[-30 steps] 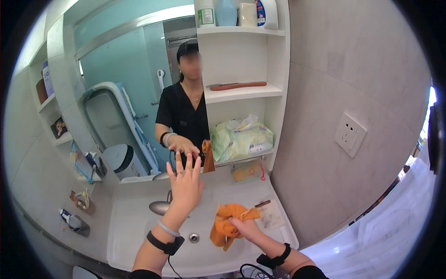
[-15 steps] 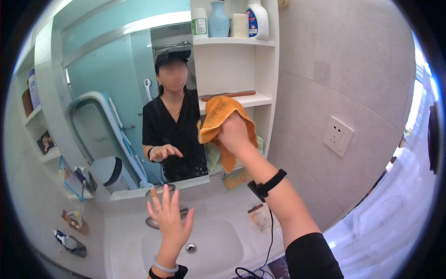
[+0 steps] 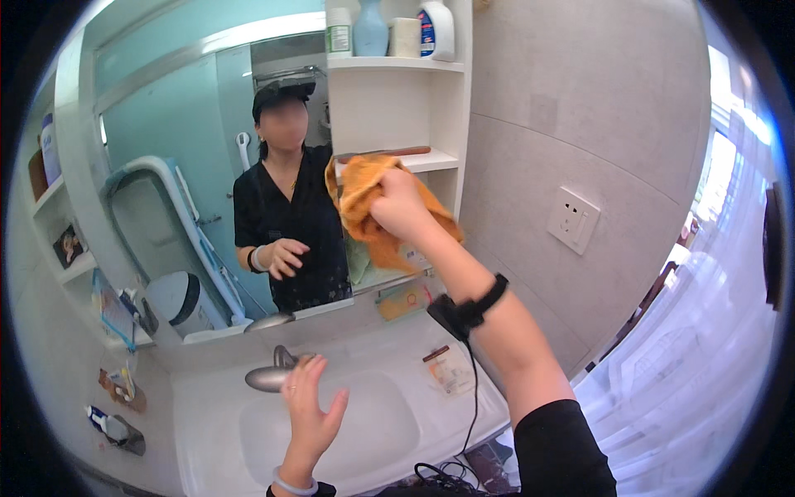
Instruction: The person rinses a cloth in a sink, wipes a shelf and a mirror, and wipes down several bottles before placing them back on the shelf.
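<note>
An orange cloth is bunched in my right hand, whose fingers are closed round it. The cloth hangs loosely in front of the white shelf unit, by the mirror's right edge, and its lower part is slightly blurred. My left hand holds nothing; its fingers are raised and apart above the white sink, near the metal faucet. A brown-handled comb-like item lies on the shelf just above the cloth. A light green cloth shows partly behind the orange one.
Bottles and a light blue vase stand on the upper shelf. On the counter lies a small packet; a black cable hangs from my right wrist strap. The large mirror fills the left, with a wall socket on the right.
The orange cloth has changed shape, with its lower part swinging to the right in my right hand. My left fingers have drawn closer together. The whole view has shifted a little.
</note>
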`<state>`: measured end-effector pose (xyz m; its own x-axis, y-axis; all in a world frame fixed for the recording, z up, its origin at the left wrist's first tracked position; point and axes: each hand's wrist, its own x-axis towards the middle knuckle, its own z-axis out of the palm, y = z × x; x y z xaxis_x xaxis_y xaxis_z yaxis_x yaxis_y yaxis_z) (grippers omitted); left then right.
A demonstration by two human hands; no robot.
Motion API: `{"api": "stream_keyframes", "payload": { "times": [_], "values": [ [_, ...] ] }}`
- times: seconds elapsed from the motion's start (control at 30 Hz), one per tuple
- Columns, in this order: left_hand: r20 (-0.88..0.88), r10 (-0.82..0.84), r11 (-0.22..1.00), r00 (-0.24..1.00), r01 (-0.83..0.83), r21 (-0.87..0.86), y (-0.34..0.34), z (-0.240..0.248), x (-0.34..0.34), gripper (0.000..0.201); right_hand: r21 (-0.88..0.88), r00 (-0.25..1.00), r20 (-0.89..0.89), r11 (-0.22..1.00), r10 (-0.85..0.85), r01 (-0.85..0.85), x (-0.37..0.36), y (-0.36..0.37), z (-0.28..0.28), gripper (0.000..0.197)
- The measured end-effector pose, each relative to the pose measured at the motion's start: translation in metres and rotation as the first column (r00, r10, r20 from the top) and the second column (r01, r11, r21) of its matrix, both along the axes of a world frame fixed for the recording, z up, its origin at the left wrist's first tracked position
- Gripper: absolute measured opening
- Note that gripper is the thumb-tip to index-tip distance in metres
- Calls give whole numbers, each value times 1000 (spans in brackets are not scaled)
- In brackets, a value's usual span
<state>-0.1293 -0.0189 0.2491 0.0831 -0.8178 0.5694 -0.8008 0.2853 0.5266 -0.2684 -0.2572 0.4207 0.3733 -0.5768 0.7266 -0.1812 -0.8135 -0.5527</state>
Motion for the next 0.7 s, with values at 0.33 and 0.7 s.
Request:
{"api": "stream_keyframes", "payload": {
  "times": [0.33,0.7],
  "values": [
    [-794,208,925,-571,379,-30,-22,-144,6,37,270,458,-803,917,382,-293,36,128,-246,37],
    [-804,401,913,-439,261,313,26,-228,94,27,-254,549,-818,964,-173,-76,113,18,-375,41]
  ]
}}
